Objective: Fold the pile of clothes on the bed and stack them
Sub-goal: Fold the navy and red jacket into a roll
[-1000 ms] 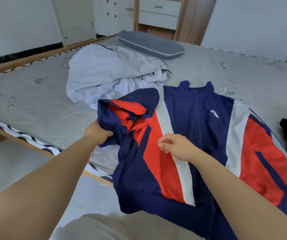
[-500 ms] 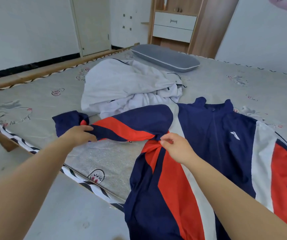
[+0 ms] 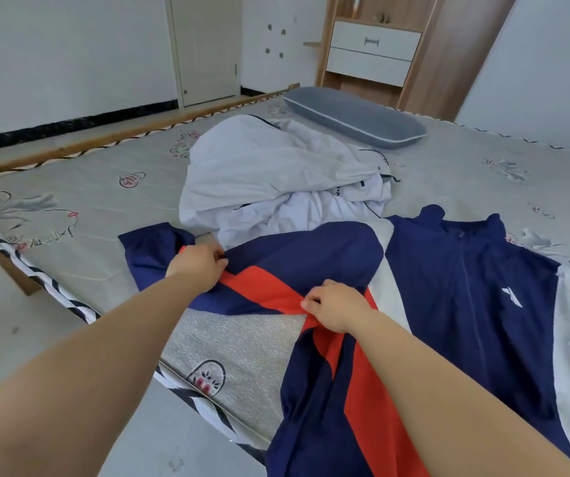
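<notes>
On the left, the grey printed mattress (image 3: 70, 215) runs out bare to its striped near edge, and that is where I want the sleeve to end up flat. My left hand (image 3: 198, 266) grips the navy, red and white zip-up track jacket (image 3: 448, 304) part-way along its left sleeve (image 3: 276, 270), fingers curled into the cloth near the cuff end, which lies just left of the hand. I would pull outward and slightly away from me, low over the mattress, so the sleeve lies straight without dragging the body of the jacket along.

Just beyond the sleeve sits the crumpled white garment (image 3: 269, 177); the sleeve's far edge touches or overlaps it, so I would keep the pull short of tucking under that heap.

My right hand (image 3: 336, 306) pinches the red panel where the sleeve meets the jacket's side. I judge it should act as the anchor: hold firm while the left draws out the twist bunched there.

Further right the jacket's front lies face up, collar towards the far side, its hem hanging over the near edge. I would shift it fully onto the bed before folding.
</notes>
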